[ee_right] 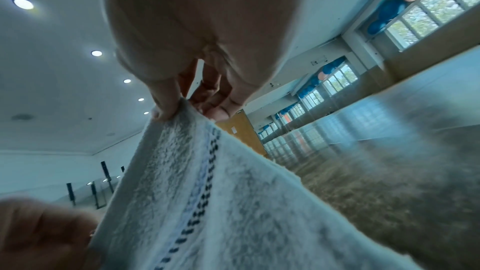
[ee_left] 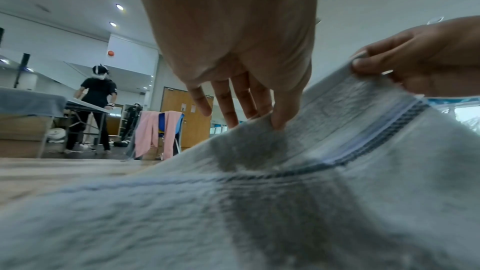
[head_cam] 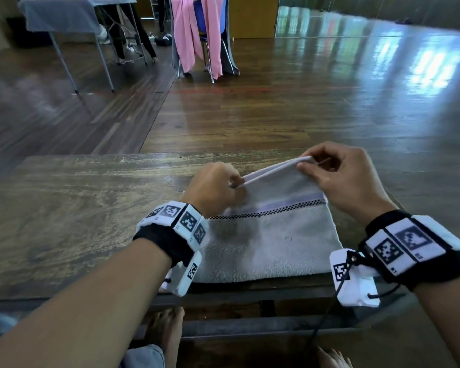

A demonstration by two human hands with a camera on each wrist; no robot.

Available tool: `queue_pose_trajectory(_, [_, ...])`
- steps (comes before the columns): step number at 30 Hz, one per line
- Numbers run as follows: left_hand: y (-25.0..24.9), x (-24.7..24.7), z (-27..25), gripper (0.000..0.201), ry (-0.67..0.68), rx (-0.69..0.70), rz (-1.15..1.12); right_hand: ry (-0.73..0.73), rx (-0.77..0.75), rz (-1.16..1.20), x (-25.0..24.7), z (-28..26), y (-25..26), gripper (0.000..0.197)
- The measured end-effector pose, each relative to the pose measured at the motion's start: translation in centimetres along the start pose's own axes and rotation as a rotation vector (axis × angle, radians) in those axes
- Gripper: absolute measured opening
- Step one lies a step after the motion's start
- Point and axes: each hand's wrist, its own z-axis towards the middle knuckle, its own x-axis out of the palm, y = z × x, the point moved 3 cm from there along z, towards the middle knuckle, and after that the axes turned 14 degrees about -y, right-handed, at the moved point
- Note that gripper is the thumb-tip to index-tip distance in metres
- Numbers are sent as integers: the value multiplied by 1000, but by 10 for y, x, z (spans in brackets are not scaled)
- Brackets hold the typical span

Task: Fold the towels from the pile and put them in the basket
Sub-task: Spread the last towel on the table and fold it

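A grey towel (head_cam: 271,243) with a pale blue band and a black checked stripe lies on the wooden table (head_cam: 77,197), its near part flat. Its far edge is lifted off the table, two layers thick. My left hand (head_cam: 223,185) pinches the left corner of that edge; in the left wrist view thumb and forefinger hold the towel (ee_left: 298,202) while the other fingers hang straight. My right hand (head_cam: 327,168) pinches the right corner, held higher; the right wrist view shows thumb and fingers (ee_right: 166,108) nipping the towel (ee_right: 221,202). No pile or basket is in view.
The table's far edge (head_cam: 170,155) runs just beyond my hands, with shiny wooden floor behind. A blue chair draped with pink towels (head_cam: 197,35) stands far back, next to a folding table (head_cam: 72,17). A person (ee_left: 96,108) stands at that folding table.
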Motion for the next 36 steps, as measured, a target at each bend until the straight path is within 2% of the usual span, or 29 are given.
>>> queue_pose_trajectory(3, [16,-5,-4,21,23,-9,81,-73,25,-4,-13,6,-12,10])
queue_pose_trajectory(5, [24,-8,-5,17,16,-18,101,-102,44,3,-18,8,-20,14])
queue_pose_trajectory(8, [32,-12,-5,10,-44,-29,48,-117,73,-11,-22,8,-31,19])
queue_pose_trajectory(11, [35,-16,-4,7,-99,-30,1,-98,126,-89,-21,7,-41,15])
queue_pose_trajectory(13, [35,-15,-5,8,-60,-6,1,-67,179,-134,-19,6,-47,13])
queue_pose_trajectory(16, [37,-9,-11,17,66,27,66,13,232,-205,-14,1,-52,8])
queue_pose_trajectory(18, [41,-5,-16,18,174,0,133,42,263,-247,-13,-1,-56,8])
queue_pose_trajectory(20, [52,-6,-18,35,217,-69,199,29,289,-282,-16,0,-60,10])
queue_pose_trajectory(23, [66,-19,-17,35,147,-184,206,-16,334,-321,-23,3,-66,15])
queue_pose_trajectory(27, [69,-40,-12,14,-15,-199,43,-37,366,-366,-28,4,-72,17])
queue_pose_trajectory(30, [69,-49,-14,10,-26,-234,-56,9,422,-396,-28,5,-75,14])
queue_pose_trajectory(33, [66,-53,-18,12,-42,-235,-97,39,531,-316,-18,6,-78,11])
queue_pose_trajectory(36, [67,-56,-13,17,-112,-300,-177,14,640,-173,-5,11,-77,8])
